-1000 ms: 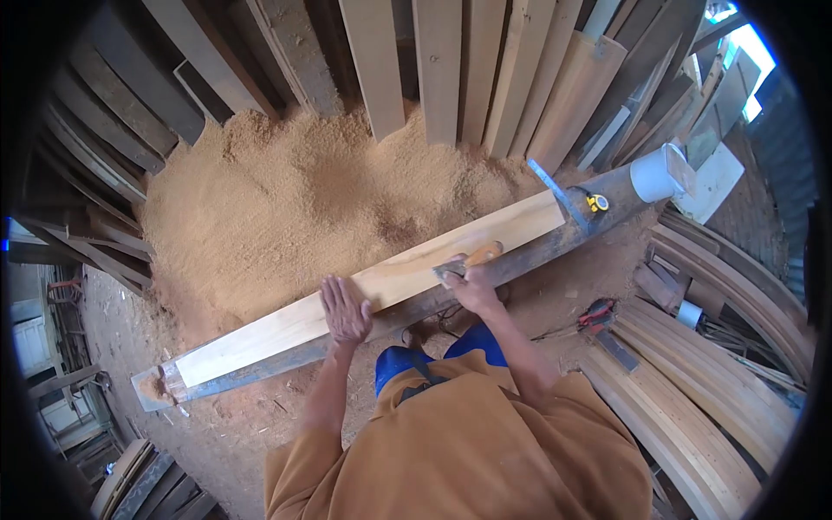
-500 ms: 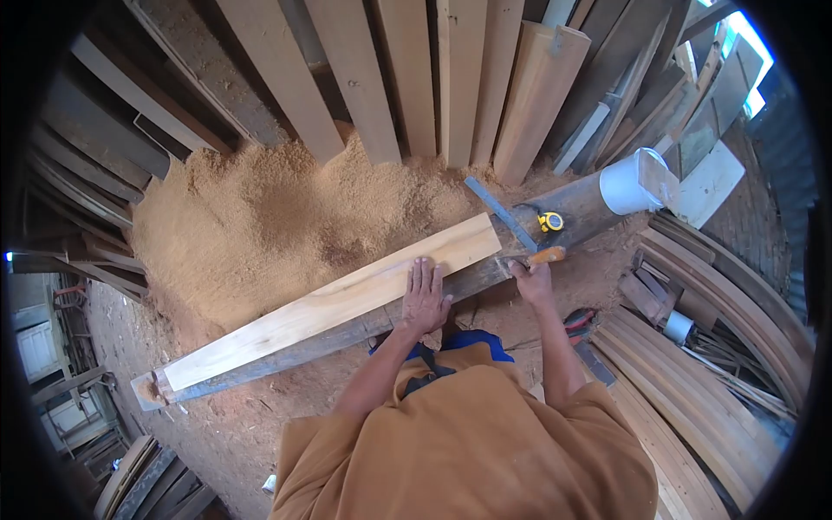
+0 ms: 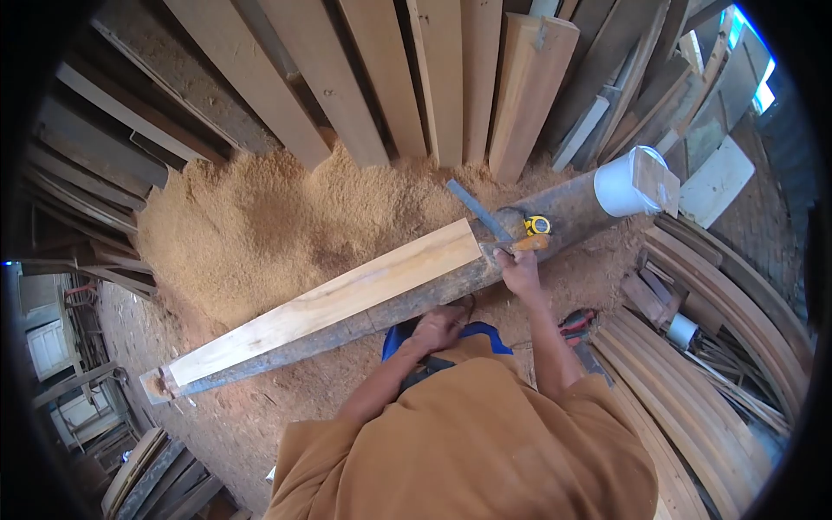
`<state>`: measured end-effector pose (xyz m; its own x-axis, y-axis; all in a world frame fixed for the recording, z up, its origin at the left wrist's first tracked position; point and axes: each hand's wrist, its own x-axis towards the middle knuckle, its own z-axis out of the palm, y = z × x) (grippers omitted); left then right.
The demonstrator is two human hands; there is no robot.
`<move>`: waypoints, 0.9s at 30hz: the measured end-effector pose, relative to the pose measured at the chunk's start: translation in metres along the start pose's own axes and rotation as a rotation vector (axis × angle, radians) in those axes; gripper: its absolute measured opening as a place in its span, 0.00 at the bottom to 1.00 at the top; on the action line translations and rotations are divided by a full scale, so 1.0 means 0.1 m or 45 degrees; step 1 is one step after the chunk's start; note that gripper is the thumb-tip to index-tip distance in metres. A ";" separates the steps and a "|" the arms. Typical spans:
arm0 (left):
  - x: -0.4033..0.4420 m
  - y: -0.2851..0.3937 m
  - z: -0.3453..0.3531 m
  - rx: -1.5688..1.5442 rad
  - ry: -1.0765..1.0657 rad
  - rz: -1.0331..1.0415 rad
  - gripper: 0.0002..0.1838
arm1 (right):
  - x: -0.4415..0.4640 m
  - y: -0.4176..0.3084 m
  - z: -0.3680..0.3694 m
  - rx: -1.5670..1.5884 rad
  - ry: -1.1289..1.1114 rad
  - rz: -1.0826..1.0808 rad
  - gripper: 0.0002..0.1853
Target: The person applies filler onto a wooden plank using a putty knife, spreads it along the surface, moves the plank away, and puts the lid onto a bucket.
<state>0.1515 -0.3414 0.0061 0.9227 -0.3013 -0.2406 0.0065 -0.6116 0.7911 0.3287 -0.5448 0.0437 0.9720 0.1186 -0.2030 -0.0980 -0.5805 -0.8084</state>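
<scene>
A pale board [image 3: 338, 295] lies lengthwise along a long, weathered timber beam [image 3: 347, 334]. At the board's right end is a try square with a grey metal blade [image 3: 478, 208] and an orange-brown handle [image 3: 531, 244]. My right hand [image 3: 522, 274] has its fingers closed at that handle, beside the board's end. A yellow tape measure [image 3: 537, 225] sits on the beam just beyond it. My left hand [image 3: 439, 329] is off the board, near my lap on the close side of the beam. Its fingers are bent and partly hidden, so their grip is unclear.
A large sawdust heap [image 3: 251, 225] lies behind the beam, with upright planks [image 3: 438, 78] leaning beyond. A white bucket [image 3: 620, 186] stands at the beam's right end. Stacked boards [image 3: 685, 390] and red-handled tools [image 3: 576, 324] lie on the right.
My left hand has left the board and drawn back toward my lap. The right hand and the try square have shifted slightly left in view, along with the surroundings.
</scene>
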 end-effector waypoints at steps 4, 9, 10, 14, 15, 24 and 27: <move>-0.47 -0.22 -0.53 -0.229 0.382 -0.878 0.16 | 0.23 -0.13 0.21 -0.347 -0.160 0.104 0.19; -1.08 -0.96 -1.07 0.447 1.019 -0.893 0.31 | 0.36 -0.17 0.48 -0.388 0.050 -0.405 0.17; -1.13 -1.08 -1.12 0.486 1.041 -0.984 0.35 | 0.37 -0.19 0.51 -0.424 0.009 -0.394 0.16; -1.10 -1.31 -0.99 0.630 0.880 -1.126 0.46 | 0.42 -0.17 0.61 -0.539 -0.005 -0.354 0.15; -1.08 -1.31 -0.97 0.605 0.846 -1.140 0.48 | 0.46 -0.10 0.61 -0.562 0.032 -0.347 0.16; -1.19 -1.34 -1.00 0.531 0.899 -1.002 0.47 | 0.43 -0.10 0.60 0.748 -0.156 0.530 0.06; -1.20 -1.40 -1.06 0.675 0.962 -0.863 0.42 | 0.29 -0.20 0.62 1.063 -0.237 0.601 0.07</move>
<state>0.0811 -0.1420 -0.0156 0.7885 0.6148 0.0144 0.5929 -0.7662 0.2479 0.3455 -0.4803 0.0196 0.7518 0.1877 -0.6321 -0.6579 0.1478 -0.7385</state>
